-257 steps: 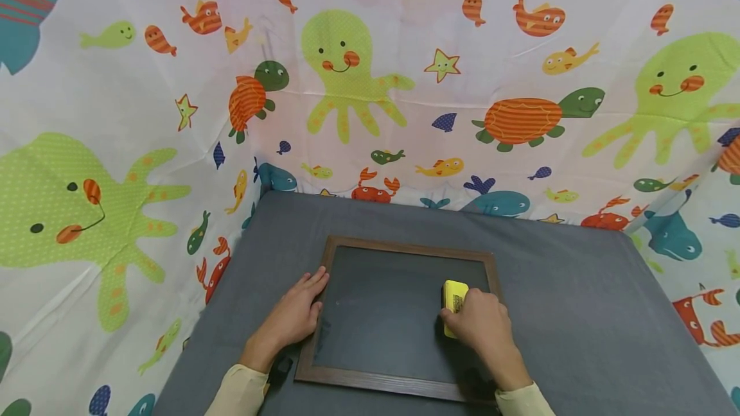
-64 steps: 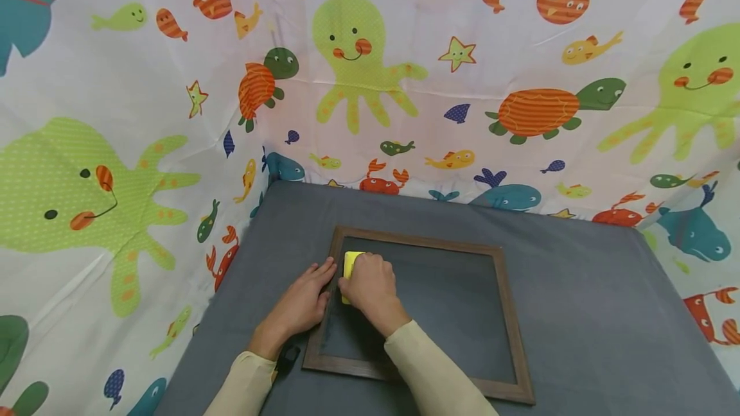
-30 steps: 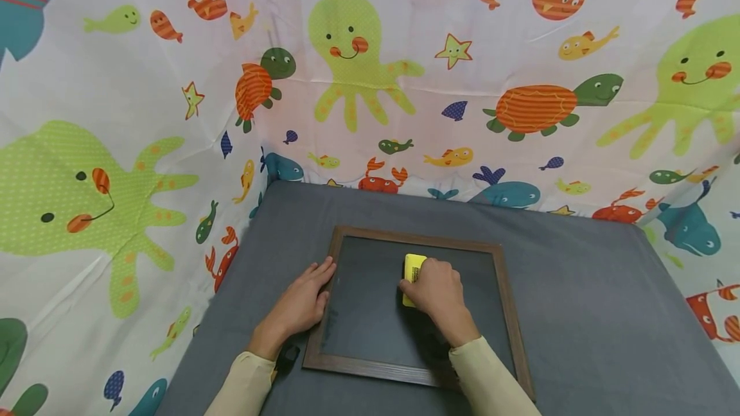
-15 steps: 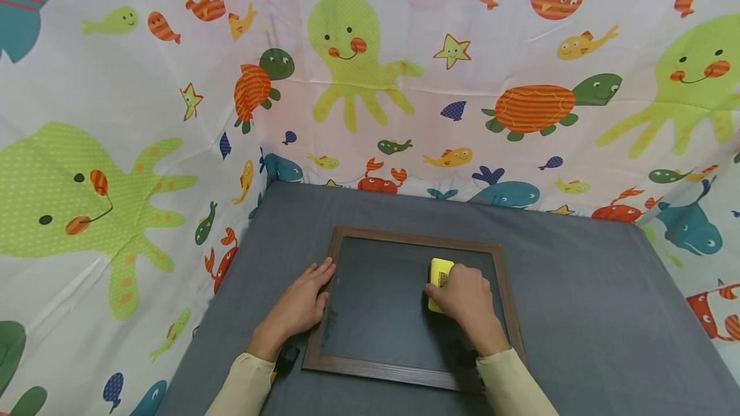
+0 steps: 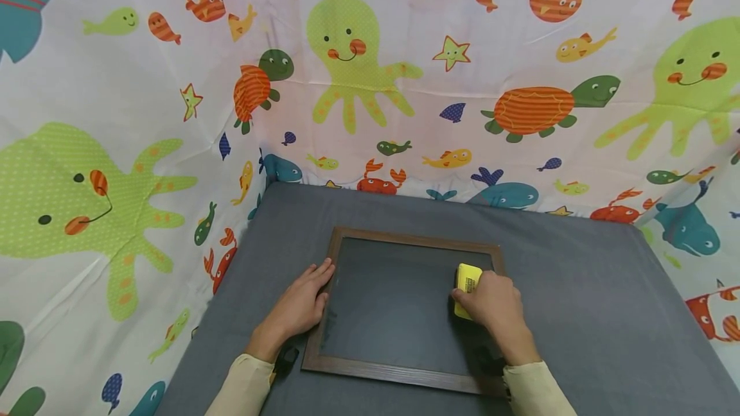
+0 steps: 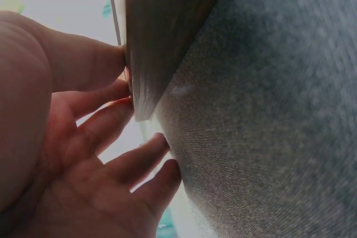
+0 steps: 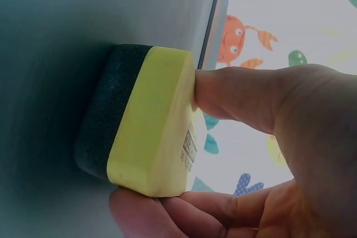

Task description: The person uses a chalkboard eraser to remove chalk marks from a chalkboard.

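Observation:
A dark chalkboard (image 5: 393, 303) in a brown wooden frame (image 5: 405, 374) lies flat on the grey cloth. Near the board's right side, my right hand (image 5: 497, 307) grips a yellow block eraser (image 5: 466, 278). Its dark felt side (image 7: 111, 110) faces the board in the right wrist view, with the thumb on one side and fingers on the other. My left hand (image 5: 293, 307) rests along the frame's left edge, fingers fairly straight. In the left wrist view, the thumb and some fingertips touch the frame's wooden edge (image 6: 162, 32).
Grey cloth (image 5: 590, 313) covers the table around the board. White curtains (image 5: 370, 95) printed with sea animals stand behind and at both sides. A small black object (image 5: 286, 361) lies beside the left wrist, partly hidden by the sleeve.
My right hand has slid the eraser from the board's left side across to its right side over the last two seconds. The left hand has stayed on the frame's left edge.

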`<action>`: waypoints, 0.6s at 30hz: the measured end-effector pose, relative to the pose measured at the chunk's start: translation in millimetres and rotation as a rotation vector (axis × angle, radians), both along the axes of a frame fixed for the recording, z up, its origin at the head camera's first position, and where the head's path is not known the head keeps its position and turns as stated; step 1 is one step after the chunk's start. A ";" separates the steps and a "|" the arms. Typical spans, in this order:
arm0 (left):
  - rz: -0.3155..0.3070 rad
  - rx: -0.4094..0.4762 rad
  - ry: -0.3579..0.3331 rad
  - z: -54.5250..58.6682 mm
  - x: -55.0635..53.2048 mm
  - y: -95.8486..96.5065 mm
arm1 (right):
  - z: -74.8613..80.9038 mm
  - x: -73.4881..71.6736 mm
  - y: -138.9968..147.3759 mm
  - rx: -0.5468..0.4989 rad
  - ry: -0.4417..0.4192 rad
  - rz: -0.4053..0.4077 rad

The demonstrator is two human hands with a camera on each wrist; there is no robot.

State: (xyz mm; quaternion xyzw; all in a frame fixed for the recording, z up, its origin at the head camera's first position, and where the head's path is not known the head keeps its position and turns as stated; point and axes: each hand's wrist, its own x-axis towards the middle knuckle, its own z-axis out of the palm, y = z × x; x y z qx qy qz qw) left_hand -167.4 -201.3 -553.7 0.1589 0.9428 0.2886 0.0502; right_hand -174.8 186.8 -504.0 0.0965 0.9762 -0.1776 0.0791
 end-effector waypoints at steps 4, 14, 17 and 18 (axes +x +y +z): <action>0.000 0.004 -0.003 -0.2 0.1 -0.2 | -0.2 1.5 10.3 0.015 -0.016 -0.010; 0.006 -0.003 0.003 -1.3 0.1 0.7 | 5.7 8.6 30.7 0.009 -0.028 -0.029; 0.005 -0.005 0.002 -1.6 0.5 1.0 | 5.7 9.5 33.0 0.009 -0.036 -0.030; 0.005 -0.005 0.001 -1.6 0.4 0.8 | 5.8 9.4 33.1 0.011 -0.038 -0.028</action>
